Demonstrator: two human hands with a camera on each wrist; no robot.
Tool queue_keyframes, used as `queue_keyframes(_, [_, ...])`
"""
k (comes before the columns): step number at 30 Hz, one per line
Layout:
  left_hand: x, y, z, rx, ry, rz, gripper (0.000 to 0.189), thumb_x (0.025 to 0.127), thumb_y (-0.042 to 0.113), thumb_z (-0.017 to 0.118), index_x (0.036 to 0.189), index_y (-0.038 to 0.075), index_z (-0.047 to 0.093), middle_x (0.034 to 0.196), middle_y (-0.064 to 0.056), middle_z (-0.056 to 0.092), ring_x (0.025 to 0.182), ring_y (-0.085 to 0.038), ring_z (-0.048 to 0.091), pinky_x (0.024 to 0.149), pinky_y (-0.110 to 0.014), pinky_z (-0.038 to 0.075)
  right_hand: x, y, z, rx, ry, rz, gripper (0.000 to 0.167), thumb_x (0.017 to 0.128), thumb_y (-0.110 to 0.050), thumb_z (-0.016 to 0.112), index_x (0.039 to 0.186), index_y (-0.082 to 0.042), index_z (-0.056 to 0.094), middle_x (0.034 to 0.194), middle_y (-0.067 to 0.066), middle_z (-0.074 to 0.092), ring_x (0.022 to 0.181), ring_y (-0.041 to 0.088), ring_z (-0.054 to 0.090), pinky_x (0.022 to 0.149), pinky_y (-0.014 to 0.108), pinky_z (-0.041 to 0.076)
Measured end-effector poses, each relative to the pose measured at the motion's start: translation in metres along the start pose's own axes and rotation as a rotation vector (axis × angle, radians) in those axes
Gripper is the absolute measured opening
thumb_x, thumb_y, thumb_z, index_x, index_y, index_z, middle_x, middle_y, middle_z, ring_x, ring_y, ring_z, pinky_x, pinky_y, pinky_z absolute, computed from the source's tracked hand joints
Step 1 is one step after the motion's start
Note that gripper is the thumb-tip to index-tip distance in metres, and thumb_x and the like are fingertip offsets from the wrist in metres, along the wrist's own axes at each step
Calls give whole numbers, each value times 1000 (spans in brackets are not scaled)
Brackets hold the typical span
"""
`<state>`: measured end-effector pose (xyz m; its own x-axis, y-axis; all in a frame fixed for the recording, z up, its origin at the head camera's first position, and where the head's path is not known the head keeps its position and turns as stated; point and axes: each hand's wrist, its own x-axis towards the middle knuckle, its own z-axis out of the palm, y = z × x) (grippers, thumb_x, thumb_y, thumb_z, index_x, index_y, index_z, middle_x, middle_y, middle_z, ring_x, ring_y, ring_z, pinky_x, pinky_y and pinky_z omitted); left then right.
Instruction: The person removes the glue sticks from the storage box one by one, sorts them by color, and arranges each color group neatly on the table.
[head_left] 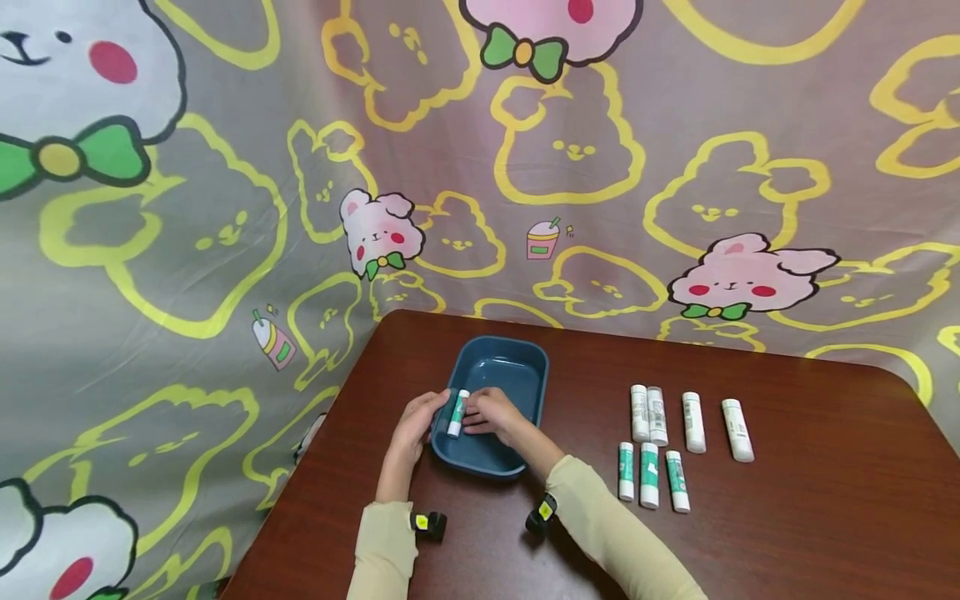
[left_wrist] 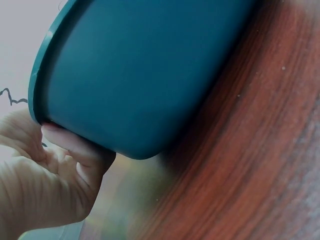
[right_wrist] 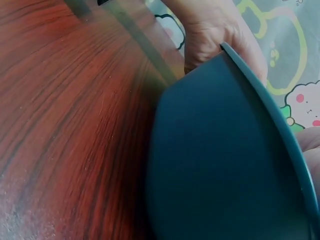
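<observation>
A blue rectangular tray (head_left: pixel 491 472) stands on the table. My left hand (head_left: pixel 415 423) holds its left rim; in the left wrist view that hand (left_wrist: pixel 60 170) has a digit against the outer wall, while the fingertips past the rim are hidden. A green-and-white glue stick (head_left: pixel 457 414) leans along the tray's left inner side, between the two hands. Over the tray, my right hand (head_left: pixel 493 412) reaches in from the right, loosely extended fingers beside the stick. Whether they touch it is too small to tell. Only a sliver of the right hand (right_wrist: pixel 311 150) shows beyond the rim in its wrist view.
To the right lie white glue sticks (head_left: pixel 693 422) in a back row and green-and-white glue sticks (head_left: pixel 649 475) in a front row. A patterned curtain (head_left: pixel 585 183) hangs behind and left of the brown table (head_left: pixel 825 500). Black cameras sit on both wrists.
</observation>
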<state>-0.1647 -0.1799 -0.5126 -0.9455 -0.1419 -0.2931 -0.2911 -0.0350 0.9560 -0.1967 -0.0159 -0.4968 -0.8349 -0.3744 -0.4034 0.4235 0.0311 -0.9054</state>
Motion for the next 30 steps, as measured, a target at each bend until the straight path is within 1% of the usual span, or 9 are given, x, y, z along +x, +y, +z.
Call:
queue_keyframes(6, [1, -2, 1, -11, -14, 21, 31, 102, 27, 65, 76, 11, 61, 63, 3, 49, 50, -8, 42, 45, -22, 31, -1, 2, 5, 1, -79, 15, 21, 103, -1, 53, 119, 12, 50, 91, 16, 62, 74, 21, 66, 82, 42, 60])
queue_keyframes(9, [3, -3, 1, -19, -24, 22, 32, 102, 27, 65, 73, 13, 60, 62, 5, 50, 52, -7, 44, 47, -22, 32, -1, 3, 8, -23, -117, 22, 15, 102, 2, 52, 114, 11, 51, 85, 14, 61, 68, 19, 65, 78, 40, 60])
queue_keyframes(12, [3, -4, 0, -22, -26, 21, 33, 102, 26, 64, 72, 14, 59, 63, 5, 51, 54, -7, 46, 48, -21, 33, 0, 4, 9, -30, -136, 34, 10, 102, 4, 53, 110, 9, 53, 81, 14, 61, 64, 18, 64, 75, 38, 61])
queue_keyframes(15, [3, -4, 0, -23, -21, 24, 33, 102, 25, 64, 72, 15, 58, 62, 5, 50, 53, -6, 46, 47, -21, 32, 2, 4, 9, -29, -140, 45, 10, 101, 4, 55, 110, 9, 53, 80, 14, 62, 64, 17, 65, 74, 37, 61])
queue_keyframes(18, [2, -4, 1, -19, -18, 23, 33, 102, 25, 64, 72, 14, 59, 62, 5, 50, 53, -6, 46, 47, -21, 32, 2, 4, 8, -21, -138, 54, 16, 101, 3, 57, 115, 10, 52, 81, 13, 62, 65, 17, 66, 75, 38, 61])
queue_keyframes(24, [1, -3, 2, -3, -7, 12, 32, 102, 27, 65, 73, 14, 62, 63, 4, 53, 57, -9, 49, 49, -23, 34, -2, 0, 2, 9, -109, 61, 29, 102, 0, 58, 125, 13, 48, 86, 14, 63, 71, 21, 67, 79, 44, 60])
queue_keyframes(26, [1, -2, 2, -3, -5, 13, 31, 102, 28, 66, 74, 13, 63, 64, 3, 53, 58, -9, 49, 50, -23, 35, -3, -2, -1, 6, -97, 53, 31, 102, -2, 58, 126, 13, 47, 86, 14, 62, 72, 21, 66, 78, 44, 60])
queue_keyframes(27, [-3, 2, 2, -6, -14, 16, 31, 102, 27, 66, 75, 11, 63, 64, 3, 53, 58, -9, 49, 49, -23, 35, -4, -3, -2, 1, -92, 50, 31, 102, -2, 58, 127, 13, 47, 86, 13, 62, 72, 21, 65, 77, 43, 61])
queue_keyframes(30, [-3, 2, 1, -12, -9, 14, 30, 101, 26, 67, 78, 8, 64, 64, 2, 53, 57, -10, 49, 49, -23, 36, -7, -6, -5, -19, -84, 40, 32, 102, -4, 59, 126, 12, 47, 86, 12, 61, 72, 20, 64, 72, 40, 61])
